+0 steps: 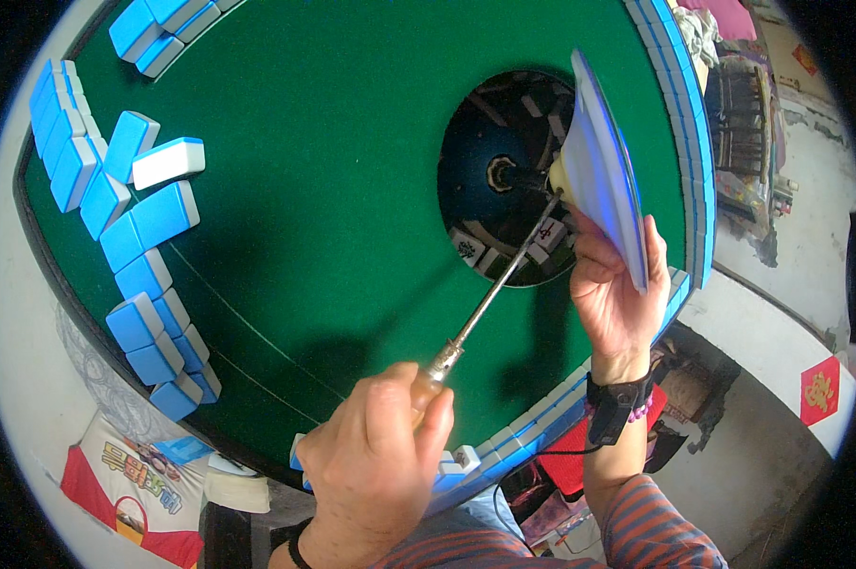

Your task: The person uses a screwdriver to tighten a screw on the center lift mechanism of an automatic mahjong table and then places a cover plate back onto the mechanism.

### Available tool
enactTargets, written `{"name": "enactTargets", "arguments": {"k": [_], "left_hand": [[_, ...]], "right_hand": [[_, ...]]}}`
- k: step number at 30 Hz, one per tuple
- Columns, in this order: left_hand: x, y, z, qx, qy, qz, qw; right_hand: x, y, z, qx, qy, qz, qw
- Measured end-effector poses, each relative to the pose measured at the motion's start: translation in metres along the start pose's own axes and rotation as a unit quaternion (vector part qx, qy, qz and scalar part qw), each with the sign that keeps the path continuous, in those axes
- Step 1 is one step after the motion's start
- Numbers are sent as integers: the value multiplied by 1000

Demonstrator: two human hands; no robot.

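My left hand (376, 460) is wrapped round the amber handle of a long screwdriver (489, 296). Its metal shaft slants up to the right, and the tip meets the pale hub (558, 177) under a tilted round cover. That translucent cover (598, 156), lit bluish-purple, stands on edge above a round opening (470, 114) in the green mahjong table (323, 180). At the cover's lower end, my right hand (617, 284) grips its rim from below, partly hidden behind it. A dark shaft (523, 178) joins the hub to the inside of the opening, where several white tiles lie.
Blue-and-white mahjong tiles (148, 228) lie in loose piles along the left side. A row of tiles (684, 123) lines the right edge, and another (532, 431) runs along the near edge. A printed bag (129, 484) lies below left. Beyond the right edge stands a shelf (743, 142).
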State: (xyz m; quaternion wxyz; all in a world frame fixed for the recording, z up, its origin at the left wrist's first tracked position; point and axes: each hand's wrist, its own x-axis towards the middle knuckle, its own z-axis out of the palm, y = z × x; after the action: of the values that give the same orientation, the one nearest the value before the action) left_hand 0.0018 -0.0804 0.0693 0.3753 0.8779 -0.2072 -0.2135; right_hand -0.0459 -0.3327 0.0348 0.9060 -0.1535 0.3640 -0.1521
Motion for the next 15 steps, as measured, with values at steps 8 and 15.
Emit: {"name": "enactTargets", "arguments": {"k": [8, 15], "left_hand": [[3, 11, -10, -13, -22, -37, 999], [16, 34, -26, 86, -8, 19, 996]], "right_hand": [[0, -4, -8, 18, -34, 23, 999], [-7, 15, 14, -116, 103, -102, 983]]}}
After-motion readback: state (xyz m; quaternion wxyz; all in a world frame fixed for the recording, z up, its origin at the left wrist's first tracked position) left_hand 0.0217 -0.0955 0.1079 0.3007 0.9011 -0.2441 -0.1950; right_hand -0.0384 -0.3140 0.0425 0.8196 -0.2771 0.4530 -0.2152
